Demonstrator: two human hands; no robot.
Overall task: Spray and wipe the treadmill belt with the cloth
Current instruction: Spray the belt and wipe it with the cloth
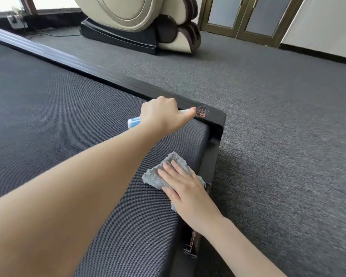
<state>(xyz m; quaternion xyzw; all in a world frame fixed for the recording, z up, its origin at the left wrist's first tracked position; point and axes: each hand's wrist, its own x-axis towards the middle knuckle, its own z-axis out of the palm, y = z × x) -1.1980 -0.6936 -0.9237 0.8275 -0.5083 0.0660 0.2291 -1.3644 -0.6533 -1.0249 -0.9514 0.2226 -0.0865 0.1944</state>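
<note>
Grey fluffy cloth point(158, 176) lies under the right hand point(185, 188), whose flat fingers press it onto the treadmill belt point(68, 126) right of centre. Above, the left hand point(160, 114) grips a blue-and-white spray bottle point(133, 123) beside the black end rail point(214, 116). Wiping appears underway at this corner; the belt's long stretch toward the upper left likely remains.

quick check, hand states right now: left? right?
Left hand: closed, gripping the spray bottle.
Right hand: open, fingers flat, pressing the cloth on the treadmill belt.
</note>
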